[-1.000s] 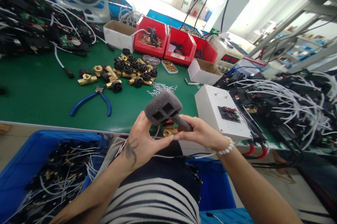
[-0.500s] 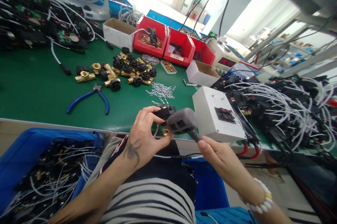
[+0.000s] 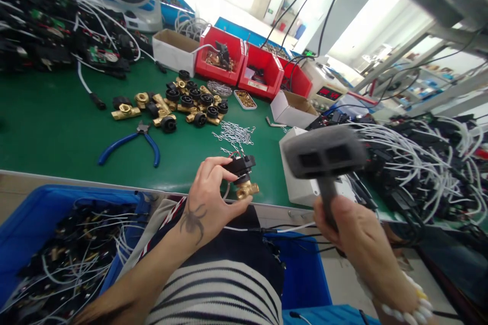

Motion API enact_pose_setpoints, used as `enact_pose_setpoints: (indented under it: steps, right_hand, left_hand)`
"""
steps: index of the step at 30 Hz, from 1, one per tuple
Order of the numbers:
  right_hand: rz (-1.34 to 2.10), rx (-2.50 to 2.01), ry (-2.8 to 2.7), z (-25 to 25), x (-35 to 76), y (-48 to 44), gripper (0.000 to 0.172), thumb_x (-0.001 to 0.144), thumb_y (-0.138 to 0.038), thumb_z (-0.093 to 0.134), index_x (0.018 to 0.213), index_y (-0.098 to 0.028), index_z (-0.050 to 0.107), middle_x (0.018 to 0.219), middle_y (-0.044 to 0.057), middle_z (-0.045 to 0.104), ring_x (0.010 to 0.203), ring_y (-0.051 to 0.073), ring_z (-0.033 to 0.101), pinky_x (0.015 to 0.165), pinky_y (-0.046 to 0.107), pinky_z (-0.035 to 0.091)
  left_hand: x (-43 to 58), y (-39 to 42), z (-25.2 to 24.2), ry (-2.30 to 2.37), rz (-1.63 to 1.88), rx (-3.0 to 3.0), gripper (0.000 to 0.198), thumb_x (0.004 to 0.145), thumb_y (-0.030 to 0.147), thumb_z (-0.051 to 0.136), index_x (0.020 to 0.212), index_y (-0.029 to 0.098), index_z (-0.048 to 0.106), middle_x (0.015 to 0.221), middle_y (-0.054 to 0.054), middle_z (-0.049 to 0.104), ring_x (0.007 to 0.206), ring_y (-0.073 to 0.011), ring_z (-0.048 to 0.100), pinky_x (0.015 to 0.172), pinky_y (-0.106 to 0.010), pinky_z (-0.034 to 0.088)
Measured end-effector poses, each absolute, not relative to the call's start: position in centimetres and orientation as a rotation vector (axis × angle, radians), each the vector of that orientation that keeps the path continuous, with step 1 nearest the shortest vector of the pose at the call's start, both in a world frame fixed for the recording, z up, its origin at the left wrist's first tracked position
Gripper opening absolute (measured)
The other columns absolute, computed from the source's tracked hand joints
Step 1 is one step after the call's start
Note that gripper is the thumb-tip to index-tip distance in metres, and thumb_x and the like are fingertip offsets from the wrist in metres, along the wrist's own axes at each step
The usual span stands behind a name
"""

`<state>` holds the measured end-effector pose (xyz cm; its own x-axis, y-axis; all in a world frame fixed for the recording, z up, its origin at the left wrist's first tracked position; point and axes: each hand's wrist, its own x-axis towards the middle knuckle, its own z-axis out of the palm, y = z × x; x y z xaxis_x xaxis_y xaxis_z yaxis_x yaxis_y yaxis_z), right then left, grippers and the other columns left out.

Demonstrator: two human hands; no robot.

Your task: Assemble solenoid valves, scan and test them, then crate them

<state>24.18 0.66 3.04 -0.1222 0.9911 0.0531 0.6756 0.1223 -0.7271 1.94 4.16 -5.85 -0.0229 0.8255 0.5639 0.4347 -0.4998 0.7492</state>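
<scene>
My left hand [image 3: 213, 193] grips a brass valve with a black housing [image 3: 241, 166] at the table's front edge, fingers on the black part and thumb at the brass end. Thin wires stick up from the housing's top. In my right hand [image 3: 354, 228] is a grey mallet [image 3: 324, 154], gripped by its handle. The mallet's head is up to the right of the valve, apart from it and in front of a white box with a switch panel [image 3: 301, 182]. Just beyond the valve lies a pile of thin metal clips [image 3: 234, 133].
Blue-handled pliers [image 3: 143, 134] and several brass valves [image 3: 190, 98] lie on the green table [image 3: 68, 137]. Red bins [image 3: 259, 73] stand behind. White cables [image 3: 415, 162] heap at the right. A blue crate [image 3: 46, 203] of wired parts sits below left.
My right hand has lifted the mallet up and to the right, off the valve, so the brass body shows. My left hand keeps the valve in nearly the same place.
</scene>
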Motion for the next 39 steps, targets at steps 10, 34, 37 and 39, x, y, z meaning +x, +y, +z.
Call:
enact_pose_setpoints:
  steps: [10, 34, 37, 39]
  right_hand:
    - [0.856, -1.602, -1.878, 2.8, 24.1, 1.1, 0.064, 0.097, -0.072, 0.031, 0.059, -0.022, 0.041, 0.047, -0.003, 0.035, 0.042, 0.011, 0.030, 0.041, 0.026, 0.022]
    - [1.104, -1.359, -2.022, 1.5, 22.1, 4.6, 0.049, 0.088, -0.037, 0.071, 0.133, -0.019, 0.061, 0.070, -0.004, 0.055, 0.058, 0.012, 0.048, 0.055, 0.023, 0.041]
    - [1.139, -1.191, -2.132, 0.3, 21.1, 6.6, 0.046, 0.090, -0.028, 0.067, 0.135, -0.020, 0.061, 0.106, 0.003, 0.071, 0.092, 0.018, 0.065, 0.083, 0.028, 0.051]
    - [1.205, -1.133, -2.165, 0.1, 20.7, 7.4, 0.051, 0.091, -0.030, 0.068, 0.140, -0.020, 0.057, 0.120, 0.005, 0.070, 0.106, 0.021, 0.066, 0.094, 0.032, 0.050]
  left_hand:
    - [2.0, 4.3, -6.0, 1.322, 1.559, 1.905, 0.034, 0.066, 0.017, 0.084, 0.089, 0.013, 0.058, 0.115, -0.015, 0.061, 0.110, -0.0277, 0.061, 0.092, -0.046, 0.053]
    - [1.2, 5.0, -6.1, 1.292, 1.485, 1.816, 0.032, 0.079, 0.029, 0.076, 0.104, 0.020, 0.058, 0.118, -0.009, 0.063, 0.112, -0.0256, 0.063, 0.097, -0.046, 0.055]
    - [0.5, 4.9, -6.6, 1.357, 1.423, 1.830, 0.037, 0.078, 0.036, 0.076, 0.109, 0.021, 0.061, 0.108, -0.007, 0.067, 0.103, -0.0266, 0.067, 0.092, -0.045, 0.057]
    - [0.0, 4.7, -6.7, 1.401, 1.358, 1.794, 0.040, 0.077, 0.043, 0.075, 0.108, 0.020, 0.064, 0.106, -0.009, 0.069, 0.097, -0.0289, 0.069, 0.086, -0.046, 0.059]
